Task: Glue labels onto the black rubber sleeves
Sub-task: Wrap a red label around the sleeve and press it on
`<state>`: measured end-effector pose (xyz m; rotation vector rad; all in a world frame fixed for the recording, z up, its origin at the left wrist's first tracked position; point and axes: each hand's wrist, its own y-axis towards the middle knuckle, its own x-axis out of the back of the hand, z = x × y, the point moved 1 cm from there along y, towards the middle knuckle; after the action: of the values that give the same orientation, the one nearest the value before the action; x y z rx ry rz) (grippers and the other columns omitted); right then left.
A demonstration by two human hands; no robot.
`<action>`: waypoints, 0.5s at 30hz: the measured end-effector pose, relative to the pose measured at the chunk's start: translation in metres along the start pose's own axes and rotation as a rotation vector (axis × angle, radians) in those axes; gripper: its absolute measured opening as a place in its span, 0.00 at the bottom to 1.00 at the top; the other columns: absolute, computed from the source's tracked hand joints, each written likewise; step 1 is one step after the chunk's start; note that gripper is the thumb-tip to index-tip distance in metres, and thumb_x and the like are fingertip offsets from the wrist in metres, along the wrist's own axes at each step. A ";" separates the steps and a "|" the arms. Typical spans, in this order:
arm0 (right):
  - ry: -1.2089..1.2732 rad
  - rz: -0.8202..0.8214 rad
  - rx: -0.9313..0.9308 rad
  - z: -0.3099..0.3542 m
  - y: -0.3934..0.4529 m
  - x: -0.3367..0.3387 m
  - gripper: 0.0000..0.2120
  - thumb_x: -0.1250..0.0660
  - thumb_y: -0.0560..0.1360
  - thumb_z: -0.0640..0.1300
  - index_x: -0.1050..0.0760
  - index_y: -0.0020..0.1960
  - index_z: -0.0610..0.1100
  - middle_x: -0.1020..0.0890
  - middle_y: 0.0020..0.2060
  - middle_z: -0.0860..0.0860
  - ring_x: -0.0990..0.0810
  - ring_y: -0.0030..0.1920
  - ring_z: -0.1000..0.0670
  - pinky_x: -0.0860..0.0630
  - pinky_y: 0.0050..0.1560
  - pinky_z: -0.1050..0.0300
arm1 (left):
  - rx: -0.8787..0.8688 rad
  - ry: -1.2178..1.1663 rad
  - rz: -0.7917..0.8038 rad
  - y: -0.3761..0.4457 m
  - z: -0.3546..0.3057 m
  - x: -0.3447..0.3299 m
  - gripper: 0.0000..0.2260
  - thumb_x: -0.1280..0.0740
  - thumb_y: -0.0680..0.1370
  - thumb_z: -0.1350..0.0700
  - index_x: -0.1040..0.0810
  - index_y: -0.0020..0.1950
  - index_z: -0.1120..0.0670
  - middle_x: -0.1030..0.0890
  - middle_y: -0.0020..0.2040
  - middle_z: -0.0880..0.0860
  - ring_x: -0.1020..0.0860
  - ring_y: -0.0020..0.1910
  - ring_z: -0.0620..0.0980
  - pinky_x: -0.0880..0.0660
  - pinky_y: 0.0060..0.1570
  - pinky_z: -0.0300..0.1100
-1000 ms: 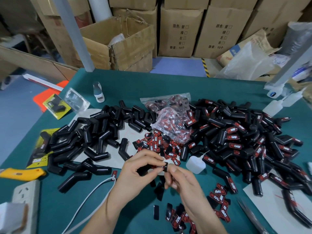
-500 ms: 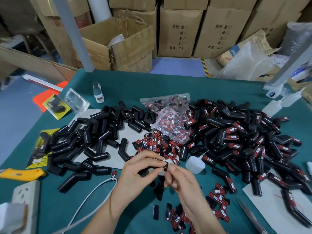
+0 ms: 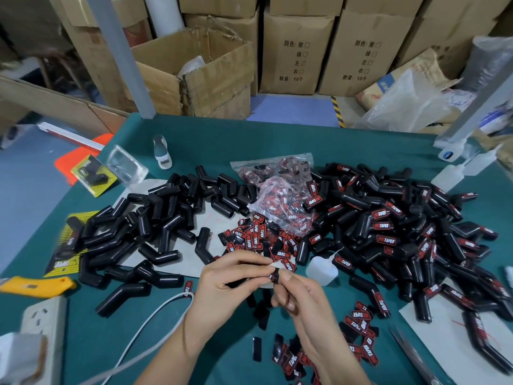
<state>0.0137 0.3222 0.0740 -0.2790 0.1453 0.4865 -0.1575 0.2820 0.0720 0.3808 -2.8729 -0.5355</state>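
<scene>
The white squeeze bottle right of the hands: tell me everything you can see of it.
The squeeze bottle is small, squat and translucent white, plastic by the look, with a thin nozzle pointing up and right toward the labelled sleeves. It sits on the green table, just beyond and right of the right hand, at the near edge of the sleeve heap, with loose labels to its left. Neither hand touches it. Its fill level cannot be told.
</scene>
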 end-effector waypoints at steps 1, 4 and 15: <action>-0.002 -0.001 0.000 0.000 0.000 0.000 0.24 0.33 0.74 0.63 0.30 0.30 0.45 0.36 0.30 0.44 0.28 0.35 0.50 0.30 0.48 0.54 | 0.007 -0.016 -0.002 0.000 0.000 0.000 0.06 0.23 0.76 0.60 0.10 0.52 0.55 0.13 0.55 0.48 0.14 0.54 0.51 0.20 0.56 0.40; -0.010 0.013 0.009 0.001 -0.001 -0.001 0.24 0.34 0.74 0.63 0.30 0.29 0.46 0.36 0.29 0.46 0.29 0.35 0.51 0.30 0.47 0.55 | 0.032 -0.055 -0.005 0.000 -0.004 0.000 0.06 0.24 0.77 0.54 0.10 0.52 0.52 0.13 0.54 0.48 0.14 0.51 0.49 0.21 0.52 0.36; -0.161 0.086 0.132 0.004 0.001 0.002 0.19 0.30 0.76 0.65 0.14 0.45 0.49 0.27 0.35 0.48 0.28 0.39 0.54 0.30 0.43 0.63 | 0.058 -0.036 0.097 0.000 -0.009 0.008 0.08 0.28 0.80 0.55 0.11 0.58 0.48 0.16 0.60 0.48 0.17 0.50 0.48 0.21 0.41 0.33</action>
<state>0.0152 0.3248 0.0774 -0.1041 0.0326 0.5801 -0.1629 0.2771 0.0811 0.2415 -2.9284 -0.4479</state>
